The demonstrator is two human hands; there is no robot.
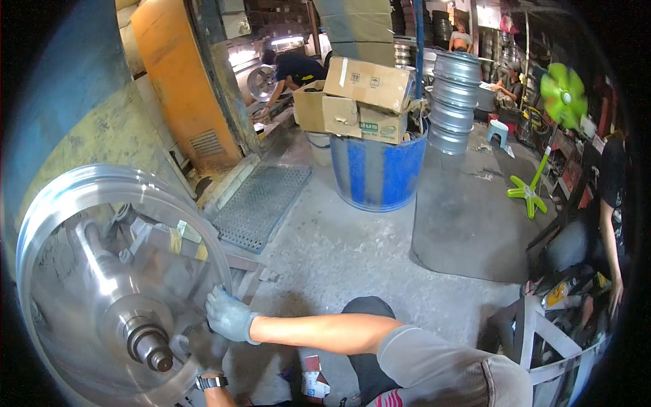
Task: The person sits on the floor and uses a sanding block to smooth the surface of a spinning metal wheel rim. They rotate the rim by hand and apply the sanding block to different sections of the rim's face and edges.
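A large silver wheel rim [125, 182] sits on a thick metal spindle [150, 344] at the left, its spokes smeared as if spinning. My right hand [230, 315], in a grey glove, is at the rim's right edge. Its fingers are curled and pressed together there; anything between them is hidden. Lower down, my left hand [207, 347], also gloved, reaches in by the wheel's lower right, a watch [211, 382] on its wrist. Blur and the wheel cover most of its fingers.
Beyond the wheel lies a perforated mat [264, 207]. A blue drum [376, 173] carries cardboard boxes [369, 85]. Stacked rims [453, 102], a green fan [563, 96] and a dark floor mat [468, 224] are farther right. Other people work behind; one person's arm [609, 237] shows at right.
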